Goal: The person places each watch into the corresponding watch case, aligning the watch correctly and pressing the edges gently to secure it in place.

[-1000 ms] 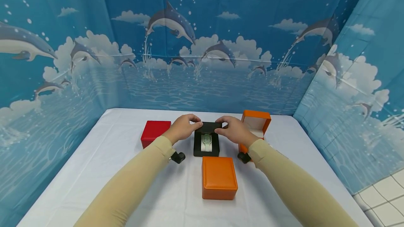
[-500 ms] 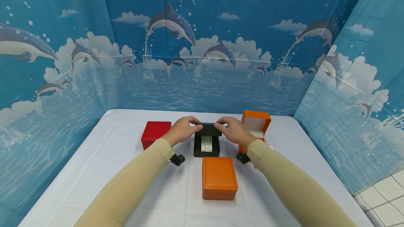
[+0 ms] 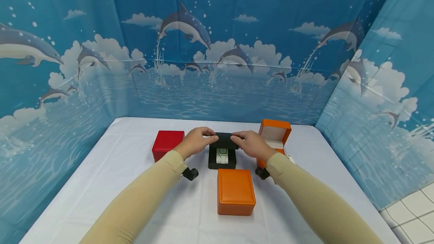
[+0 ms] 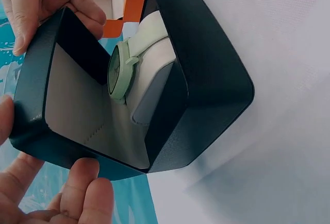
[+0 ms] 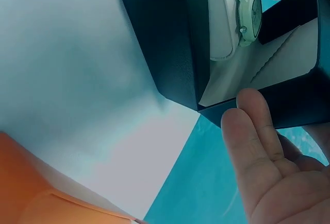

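Observation:
A black watch box [image 3: 212,160] stands at the table's middle, its lid [image 3: 223,141] raised and tilted forward over the base. Inside, a pale green watch [image 4: 124,72] sits wrapped on a white cushion [image 4: 154,80]. My left hand [image 3: 196,141] holds the lid's left side between thumb and fingers. On the opposite side, my right hand [image 3: 252,143] pinches the lid's right edge. In the right wrist view, two fingers [image 5: 247,131] lie along the lid's outer side near the hinge. The lid overlaps the top of the watch in the head view.
To the left sits a closed red box [image 3: 167,142]. Nearer to me, a closed orange box [image 3: 236,189] stands just in front of the black one. An orange box with its lid up [image 3: 275,124] is behind my right wrist. A white cloth covers the table [image 3: 190,214].
The lid has tipped further forward and down, hiding more of the watch. Both hands have moved with it slightly toward me, and my right fingers have shifted along its edge.

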